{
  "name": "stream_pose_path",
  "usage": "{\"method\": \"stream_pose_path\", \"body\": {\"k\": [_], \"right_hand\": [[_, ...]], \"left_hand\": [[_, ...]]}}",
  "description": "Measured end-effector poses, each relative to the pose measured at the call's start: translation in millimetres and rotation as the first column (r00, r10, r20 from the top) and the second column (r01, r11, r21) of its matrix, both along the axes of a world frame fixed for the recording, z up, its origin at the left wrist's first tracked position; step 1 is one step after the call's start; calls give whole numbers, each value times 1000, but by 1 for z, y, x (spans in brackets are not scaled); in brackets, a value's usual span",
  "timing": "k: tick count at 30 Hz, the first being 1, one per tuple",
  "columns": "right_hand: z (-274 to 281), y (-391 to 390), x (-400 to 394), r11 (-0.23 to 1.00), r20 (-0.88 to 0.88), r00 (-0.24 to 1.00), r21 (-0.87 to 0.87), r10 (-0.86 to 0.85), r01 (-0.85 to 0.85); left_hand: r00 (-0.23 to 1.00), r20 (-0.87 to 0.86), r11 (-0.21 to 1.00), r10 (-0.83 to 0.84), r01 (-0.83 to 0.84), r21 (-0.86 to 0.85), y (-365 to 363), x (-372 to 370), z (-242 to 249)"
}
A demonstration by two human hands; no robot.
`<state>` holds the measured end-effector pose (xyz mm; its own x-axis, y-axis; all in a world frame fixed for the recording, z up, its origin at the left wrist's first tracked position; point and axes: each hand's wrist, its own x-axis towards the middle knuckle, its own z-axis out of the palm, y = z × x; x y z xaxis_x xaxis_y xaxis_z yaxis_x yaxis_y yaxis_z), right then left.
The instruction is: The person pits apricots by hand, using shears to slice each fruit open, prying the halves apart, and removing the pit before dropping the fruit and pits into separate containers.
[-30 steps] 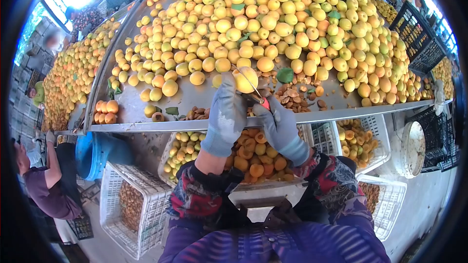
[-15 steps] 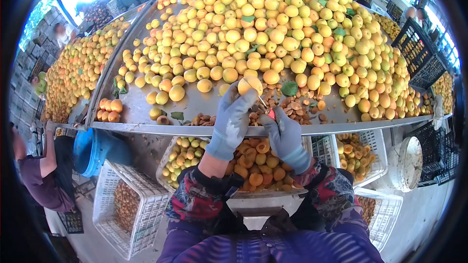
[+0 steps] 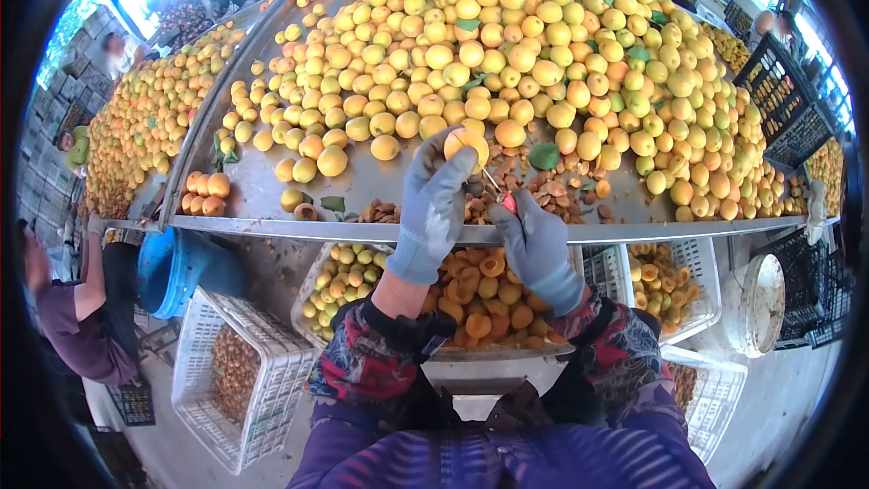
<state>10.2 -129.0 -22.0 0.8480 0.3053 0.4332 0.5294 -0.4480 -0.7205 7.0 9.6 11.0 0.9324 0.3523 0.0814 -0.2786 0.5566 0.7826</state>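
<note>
My left hand (image 3: 427, 204), in a grey glove, is closed around a yellow-orange apricot (image 3: 466, 147) above the table's front edge. My right hand (image 3: 541, 249), gloved too, grips a slim tool with a red handle (image 3: 509, 203). Its thin metal shaft (image 3: 490, 179) points up and left, the tip right at the apricot's lower side. Brown apricot stones (image 3: 552, 195) lie on the metal table (image 3: 371, 183) just behind my hands. Below the edge, a crate of halved apricots (image 3: 484, 303) stands between my forearms.
A big heap of apricots (image 3: 507, 45) covers the table, with a green leaf (image 3: 544, 157) at its front. White crates (image 3: 285, 380) stand beneath, near a blue barrel (image 3: 186, 276) and a white bucket (image 3: 759, 303). At left sits another person (image 3: 86, 330).
The apricot and my left hand have risen slightly. My right hand has shifted a little to the right, and more of the tool's metal shaft shows.
</note>
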Motion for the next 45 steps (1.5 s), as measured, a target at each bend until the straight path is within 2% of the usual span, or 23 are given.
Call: {"method": "stream_pose_path", "body": {"k": [1, 2, 4, 6, 8, 12, 14, 18, 20, 24, 26, 28, 29, 30, 31, 32, 34, 35, 36, 38, 40, 42, 45], "right_hand": [[0, -1, 0, 1000, 25, 1000, -27, 1, -1], [-1, -1, -2, 1000, 16, 1000, -30, -2, 2], [1, 0, -2, 1000, -10, 1000, -9, 27, -27], [2, -1, -2, 1000, -26, 1000, -9, 14, -15], [1, -1, -2, 1000, -42, 999, -10, 3, -3], [0, -1, -1, 1000, -9, 1000, -21, 6, -6], [2, -3, 0, 999, 36, 999, -35, 1, 1], [2, -3, -2, 1000, -37, 999, -11, -11, 10], [1, -4, -3, 1000, -50, 999, 13, 1, 0], [3, -10, -2, 997, -84, 994, 26, 69, -67], [5, -14, -3, 994, -118, 987, 15, 109, -108], [5, -16, -3, 885, -341, 883, 439, 324, -155], [15, -19, -2, 887, -346, 882, 437, 321, -152], [32, -22, 0, 831, -430, 815, 546, 388, -107], [42, -26, 4, 766, -496, 739, 642, 456, -42], [41, -26, 8, 767, -502, 743, 641, 443, -25], [35, -17, 14, 749, -340, 838, 652, 427, -117], [27, -12, 20, 788, -190, 910, 584, 369, -197], [26, -13, 19, 790, -196, 912, 584, 361, -188], [26, -14, 16, 704, -286, 830, 690, 478, -168], [30, -14, 12, 730, -299, 851, 670, 432, -135], [33, -15, 7, 799, -225, 918, 584, 326, -141], [25, -20, 9, 847, -221, 927, 509, 302, -155]], "left_hand": [[995, 59, 996, -82, 84, -25, 6, 0, -2], [995, 51, 996, -85, 87, -28, 16, -1, -9], [929, -10, 929, -370, 370, 24, 31, -1, -13], [953, -58, 955, -298, 297, -24, 12, -1, -5], [999, -34, 997, -7, 4, -73, -1, 3, 5], [996, -6, 996, -91, 91, 16, 8, -4, 1], [966, -71, 966, -248, 241, -90, 14, -6, 0], [995, -6, 995, -95, 95, -17, 2, -2, 9], [999, -40, 980, -23, 30, 199, 5, -1, 1], [995, -103, 987, 5, 11, 159, 8, -3, -2], [984, -162, 997, -70, 72, 7, 24, -1, -1], [986, -159, 997, -43, 51, 49, 23, -1, 3], [994, -105, 984, -21, 39, 174, 19, -3, 4], [999, -52, 955, -12, 27, 296, 15, -5, 4], [998, -60, 955, -25, 42, 294, 10, -8, 5], [994, -25, 923, -109, 110, 369, 5, -11, 7], [977, -1, 876, -212, 191, 442, -5, -10, -2], [982, 151, 763, -117, -9, 647, -10, -7, -14], [946, 319, 588, -56, -227, 776, -14, -6, -23], [965, 247, 596, -90, -146, 790, -17, -16, -12], [986, 57, 764, -156, 84, 640, -21, -19, -11], [983, 40, 815, -180, 126, 566, -24, -21, -11], [980, -41, 885, -192, 191, 424, -25, -30, -16]]}}
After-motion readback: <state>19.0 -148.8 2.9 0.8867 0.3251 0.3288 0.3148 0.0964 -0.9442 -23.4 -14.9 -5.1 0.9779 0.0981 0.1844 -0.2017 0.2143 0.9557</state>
